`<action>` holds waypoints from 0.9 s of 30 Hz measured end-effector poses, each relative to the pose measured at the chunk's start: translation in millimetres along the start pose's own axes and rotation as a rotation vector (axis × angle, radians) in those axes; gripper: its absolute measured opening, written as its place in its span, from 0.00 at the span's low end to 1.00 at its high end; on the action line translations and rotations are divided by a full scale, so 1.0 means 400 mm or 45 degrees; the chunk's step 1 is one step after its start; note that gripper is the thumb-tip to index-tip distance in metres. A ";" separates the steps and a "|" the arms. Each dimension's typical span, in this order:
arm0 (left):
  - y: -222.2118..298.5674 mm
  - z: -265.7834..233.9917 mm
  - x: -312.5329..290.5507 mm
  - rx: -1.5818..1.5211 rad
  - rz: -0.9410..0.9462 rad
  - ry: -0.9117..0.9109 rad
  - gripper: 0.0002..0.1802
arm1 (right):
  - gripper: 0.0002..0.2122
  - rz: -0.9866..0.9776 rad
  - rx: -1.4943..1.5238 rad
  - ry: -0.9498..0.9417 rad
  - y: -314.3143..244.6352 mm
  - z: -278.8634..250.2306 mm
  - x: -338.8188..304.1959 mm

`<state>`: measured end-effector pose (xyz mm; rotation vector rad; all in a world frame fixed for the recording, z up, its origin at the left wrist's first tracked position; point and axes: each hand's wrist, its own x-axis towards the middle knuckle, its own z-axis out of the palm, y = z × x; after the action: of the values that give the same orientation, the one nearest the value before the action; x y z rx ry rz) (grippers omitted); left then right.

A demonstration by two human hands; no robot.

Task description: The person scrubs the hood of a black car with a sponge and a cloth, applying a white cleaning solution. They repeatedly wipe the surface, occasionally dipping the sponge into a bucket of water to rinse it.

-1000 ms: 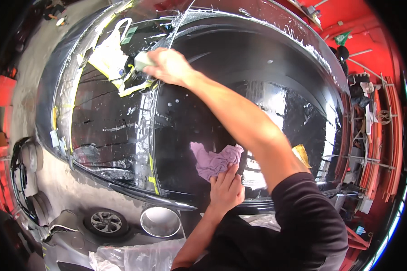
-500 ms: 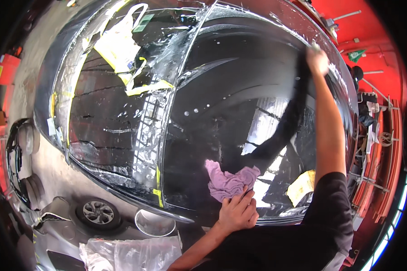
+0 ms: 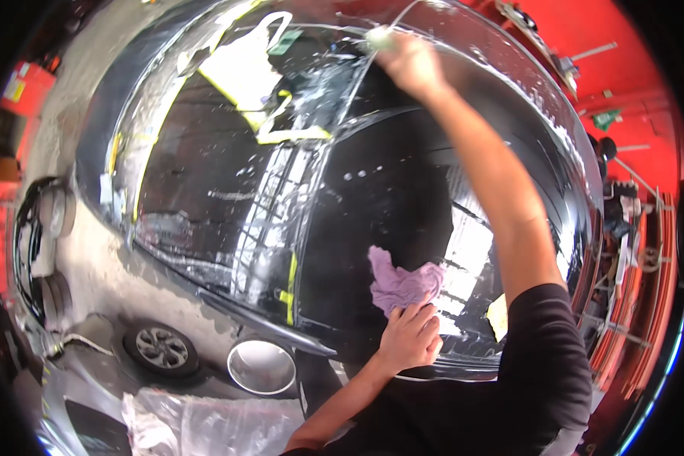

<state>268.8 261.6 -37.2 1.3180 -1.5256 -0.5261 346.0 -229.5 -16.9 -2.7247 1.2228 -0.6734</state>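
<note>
A wet, glossy black car panel [image 3: 372, 190] stretches in front of me, with a seam across it and white smears and drops on the surface. My left hand [image 3: 412, 336] is closed on a crumpled purple cloth [image 3: 406, 285] at the near side of the panel. Far out at the seam's distant end, my right hand [image 3: 416, 67] presses a small pale green pad [image 3: 380, 36] against the surface; motion blurs it, and its exact kind is unclear. Partly hidden by my right sleeve, a yellow cloth [image 3: 498, 318] lies on the panel.
Yellow tape and a white-and-yellow bag-like item [image 3: 239, 68] lie on the left section. At lower left are a white bucket [image 3: 245, 361], a wheel [image 3: 159, 348] and clear plastic sheeting [image 3: 213, 422]. Orange-red racking [image 3: 640, 304] stands at right by a red wall [image 3: 631, 68].
My right hand has swept left with the pad, from the panel's far right side to the far end of the seam. My left hand still grips the purple cloth; the view has shifted slightly.
</note>
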 end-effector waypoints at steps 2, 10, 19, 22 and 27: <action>0.010 0.002 -0.006 -0.081 0.011 -0.010 0.13 | 0.18 0.038 -0.370 -0.033 0.232 -0.075 0.032; -0.012 -0.009 -0.018 -0.038 0.032 -0.005 0.13 | 0.18 -0.357 -0.087 0.039 -0.215 0.020 -0.254; -0.008 0.013 0.017 -0.006 0.106 0.202 0.10 | 0.19 -0.692 0.215 -0.332 -0.561 -0.118 -0.645; -0.026 0.023 -0.009 -0.057 0.099 0.163 0.09 | 0.19 -0.744 0.774 -0.285 -0.406 -0.119 -0.592; -0.007 0.025 -0.016 -0.118 0.079 0.126 0.08 | 0.22 0.258 -0.374 -0.127 0.189 -0.280 -0.333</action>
<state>260.7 263.6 -46.0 1.2041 -1.4392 -0.4797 168.4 -172.4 17.4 -2.7582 1.6596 -0.3559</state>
